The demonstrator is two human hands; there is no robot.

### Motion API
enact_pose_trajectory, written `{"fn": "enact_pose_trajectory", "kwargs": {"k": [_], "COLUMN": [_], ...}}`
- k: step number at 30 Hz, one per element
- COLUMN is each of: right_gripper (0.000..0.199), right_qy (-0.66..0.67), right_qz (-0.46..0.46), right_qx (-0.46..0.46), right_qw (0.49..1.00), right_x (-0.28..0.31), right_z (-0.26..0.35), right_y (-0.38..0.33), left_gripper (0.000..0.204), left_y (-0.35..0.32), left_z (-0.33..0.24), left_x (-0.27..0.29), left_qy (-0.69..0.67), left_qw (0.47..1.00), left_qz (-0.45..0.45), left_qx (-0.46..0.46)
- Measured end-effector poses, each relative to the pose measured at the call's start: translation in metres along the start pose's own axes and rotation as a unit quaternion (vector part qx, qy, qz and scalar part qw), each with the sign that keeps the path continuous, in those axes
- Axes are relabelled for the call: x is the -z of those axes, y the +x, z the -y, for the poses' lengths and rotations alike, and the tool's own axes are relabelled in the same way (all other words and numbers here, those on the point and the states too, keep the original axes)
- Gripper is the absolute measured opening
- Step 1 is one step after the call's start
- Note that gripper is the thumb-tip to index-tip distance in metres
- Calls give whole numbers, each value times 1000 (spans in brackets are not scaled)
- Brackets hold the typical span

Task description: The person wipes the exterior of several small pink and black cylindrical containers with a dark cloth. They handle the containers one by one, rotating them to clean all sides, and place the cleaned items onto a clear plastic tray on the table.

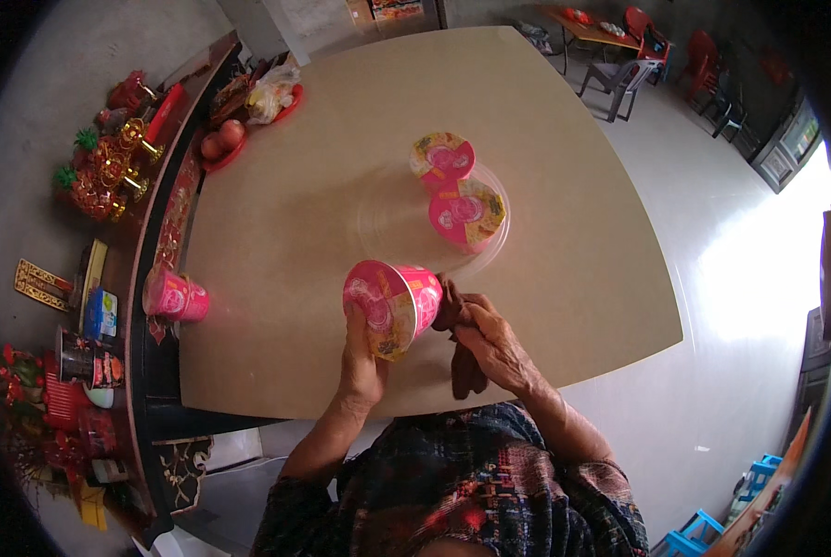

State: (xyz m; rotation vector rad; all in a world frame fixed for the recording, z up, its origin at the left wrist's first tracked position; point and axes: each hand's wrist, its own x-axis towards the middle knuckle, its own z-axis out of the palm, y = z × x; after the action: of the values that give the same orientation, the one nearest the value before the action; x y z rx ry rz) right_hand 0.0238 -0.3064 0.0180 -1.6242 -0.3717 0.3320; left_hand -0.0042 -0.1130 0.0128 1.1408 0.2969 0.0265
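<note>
My left hand is wrapped round a pink instant noodle cup, which is tipped so that its pink and yellow lid faces left. Bunched in my right hand is a brown cloth, pressed against the base end of the cup. Farther off on the table, a pink lidded cup stands on a clear round plate. Just behind it, touching or nearly so, is a smaller-looking cup with a similar lid.
A beige table spreads before me. Along its left side another pink cup stands near a dark altar-like ledge with gold ornaments. A red plate with fruit and a bag lies far left. Chairs stand beyond the table.
</note>
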Motion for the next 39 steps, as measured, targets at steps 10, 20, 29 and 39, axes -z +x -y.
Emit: {"fn": "enact_pose_trajectory", "kwargs": {"k": [10,20,29,39], "right_gripper": [37,32,34,39], "right_qy": [-409,-362,-332,-340], "right_qz": [-67,-90,-104,-95], "right_qx": [136,169,144,137], "right_qw": [900,912,926,925], "right_x": [3,7,3,5], "right_z": [-40,-40,-38,-40], "right_y": [6,11,11,11], "left_gripper": [66,58,60,102], "left_y": [107,231,207,193], "left_z": [-36,13,-19,-15], "left_x": [18,22,-3,-6], "left_qy": [141,204,165,510], "left_qw": [986,957,974,803], "left_qz": [-92,-124,-65,-92], "left_qx": [3,-167,-138,-296]}}
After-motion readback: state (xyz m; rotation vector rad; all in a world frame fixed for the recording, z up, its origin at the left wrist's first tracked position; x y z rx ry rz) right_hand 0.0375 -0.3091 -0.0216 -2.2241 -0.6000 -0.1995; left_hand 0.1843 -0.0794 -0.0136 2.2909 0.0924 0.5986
